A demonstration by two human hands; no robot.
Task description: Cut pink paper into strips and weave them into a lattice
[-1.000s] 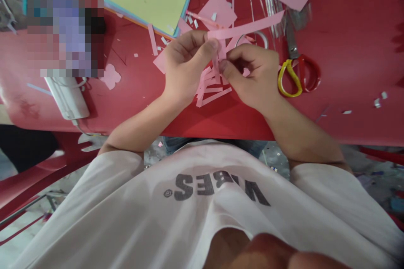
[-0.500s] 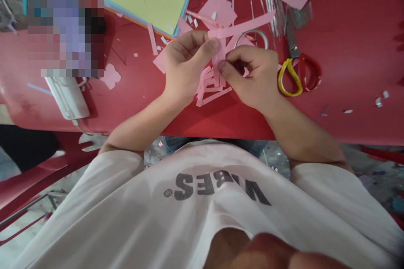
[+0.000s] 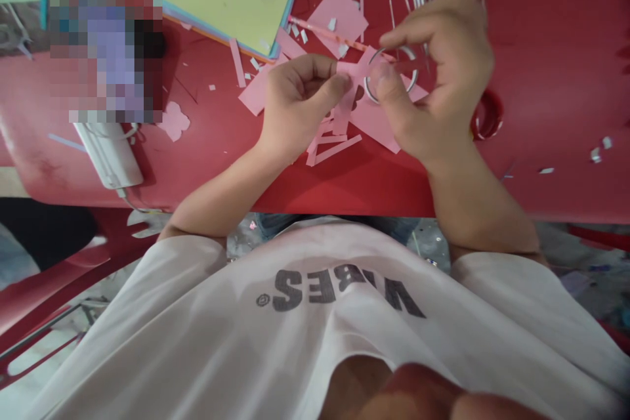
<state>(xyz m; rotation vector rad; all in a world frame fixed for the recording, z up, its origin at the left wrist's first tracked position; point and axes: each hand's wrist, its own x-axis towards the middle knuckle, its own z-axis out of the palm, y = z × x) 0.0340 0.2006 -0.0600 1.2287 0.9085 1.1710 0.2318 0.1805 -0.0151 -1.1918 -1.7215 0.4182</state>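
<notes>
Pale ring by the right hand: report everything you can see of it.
The pale ring is a thin, round, white-to-grey band with an open middle, smooth-looking, perhaps plastic or a roll of tape. It appears to lie flat among pink paper on the red table, with some pink showing inside it. The right hand, thumb and forefinger apart, is over it and hides part of its rim; whether they touch cannot be told.

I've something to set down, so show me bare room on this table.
The widest bare patch of red table lies right of the red scissors handle, above the white scraps. A smaller one lies between the pink flower cutout and left hand. Pink paper crowds the middle.
</notes>
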